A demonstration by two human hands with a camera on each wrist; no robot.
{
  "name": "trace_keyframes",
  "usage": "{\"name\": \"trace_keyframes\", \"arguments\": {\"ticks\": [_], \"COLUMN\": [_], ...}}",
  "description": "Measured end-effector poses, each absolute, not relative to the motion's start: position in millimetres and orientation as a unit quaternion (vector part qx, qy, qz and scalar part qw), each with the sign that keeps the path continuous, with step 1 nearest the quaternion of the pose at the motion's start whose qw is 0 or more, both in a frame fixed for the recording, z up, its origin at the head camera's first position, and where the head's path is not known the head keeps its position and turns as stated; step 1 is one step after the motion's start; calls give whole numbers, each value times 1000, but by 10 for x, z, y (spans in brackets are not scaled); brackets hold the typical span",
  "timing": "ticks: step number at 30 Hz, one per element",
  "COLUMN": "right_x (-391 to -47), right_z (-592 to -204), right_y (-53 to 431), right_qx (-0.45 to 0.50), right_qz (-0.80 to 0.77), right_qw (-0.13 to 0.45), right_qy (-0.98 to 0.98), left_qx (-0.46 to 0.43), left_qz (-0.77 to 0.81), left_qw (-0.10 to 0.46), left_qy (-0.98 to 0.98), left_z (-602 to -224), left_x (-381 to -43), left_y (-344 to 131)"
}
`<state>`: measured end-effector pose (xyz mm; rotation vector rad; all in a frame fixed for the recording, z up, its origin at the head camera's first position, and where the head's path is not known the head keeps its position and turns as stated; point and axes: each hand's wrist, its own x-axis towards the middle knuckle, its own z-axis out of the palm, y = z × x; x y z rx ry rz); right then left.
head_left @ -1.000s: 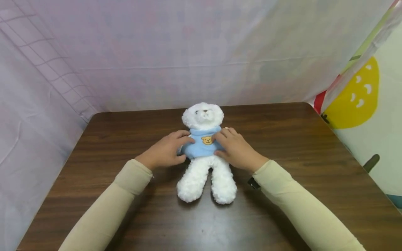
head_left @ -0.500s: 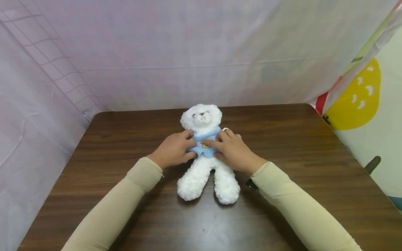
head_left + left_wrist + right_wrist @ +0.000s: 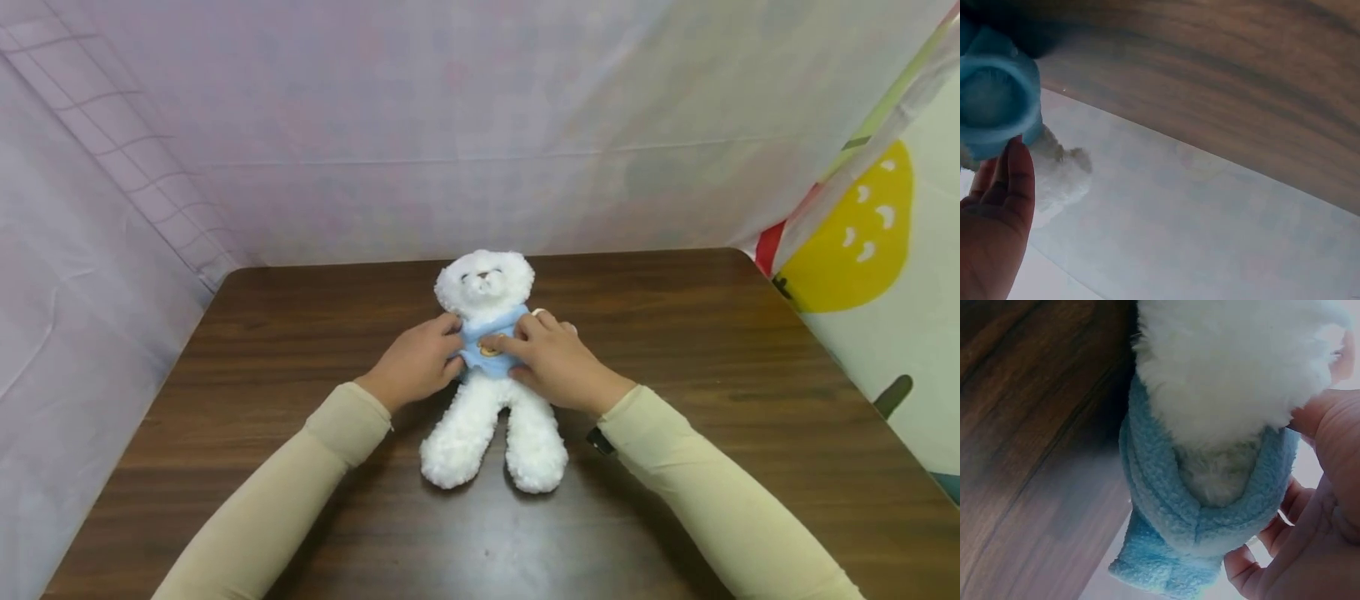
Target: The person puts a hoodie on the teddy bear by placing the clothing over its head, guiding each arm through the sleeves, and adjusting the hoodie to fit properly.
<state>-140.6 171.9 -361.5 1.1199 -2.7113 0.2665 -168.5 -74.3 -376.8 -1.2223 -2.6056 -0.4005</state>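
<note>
A white plush teddy bear (image 3: 486, 282) lies face up in the head view, its head away from me. It wears a light blue sweater (image 3: 491, 365) with a small yellow bear-face patch. My left hand (image 3: 416, 358) pinches the sweater's left side, which bunches between the hands. From the right, my right hand (image 3: 558, 358) grips the sweater, one finger lying across the patch. In the left wrist view, fingertips (image 3: 1020, 164) meet the edge of a round blue opening with white plush inside. White fur (image 3: 1216, 369) fills the wide sweater opening in the right wrist view, fingers curled along it.
The bear lies on a dark brown wooden table (image 3: 300, 500). A pale curtain (image 3: 450, 125) hangs along its far edge and left side. At the right, a white cloth bears a printed yellow fruit (image 3: 862, 242). Something black (image 3: 602, 440) shows at the right cuff.
My left hand has moved right and both hands have closed in on the sweater, narrowing and creasing it. A right finger has slid over the patch. The bear has shifted slightly.
</note>
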Motion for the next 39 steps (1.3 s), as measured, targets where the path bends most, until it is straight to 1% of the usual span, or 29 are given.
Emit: {"name": "trace_keyframes", "arguments": {"ticks": [1,4,9,17,19,22,24,26,29,31,32,33,37,39], "right_x": [-1407,-1408,-1420,-1423,-1424,-1428,-1427,-1420,-1408,-1405,-1405,-1406,-1410,-1411], "right_z": [-3615,-3612,-3621,-3647,-3652,-3657,-3660,-3662,-3663,-3665,-3667,-3668,-3677,-3680], "right_y": [1720,1726,1743,1733,1728,1721,1719,1724,1734,1736,1738,1738,1739,1741], "right_qx": [379,377,375,377,378,380,380,380,379,378,378,377,376,374], "right_qz": [90,94,105,108,107,108,109,108,108,109,108,108,105,104], "right_qw": [96,93,90,97,100,103,101,100,97,97,97,97,97,98], "right_qy": [-916,-917,-917,-915,-914,-913,-913,-913,-914,-914,-915,-915,-916,-916], "left_qx": [-419,-419,-414,-325,-327,-334,-335,-336,-337,-342,-349,-360,-411,-429], "left_qz": [-136,-142,-154,-171,-153,-117,-110,-115,-129,-133,-134,-136,-157,-157], "left_qw": [123,116,74,7,12,44,46,23,-33,-49,-43,-26,95,146], "left_qy": [-889,-889,-894,-930,-933,-934,-935,-935,-932,-929,-926,-923,-893,-878], "left_z": [-3762,-3759,-3792,-3736,-3743,-3762,-3761,-3744,-3705,-3684,-3679,-3678,-3693,-3711], "left_x": [-1687,-1696,-1708,-1671,-1676,-1688,-1686,-1671,-1631,-1599,-1583,-1570,-1534,-1532], "left_y": [-738,-718,-713,-760,-756,-756,-768,-780,-810,-834,-847,-856,-878,-875]}}
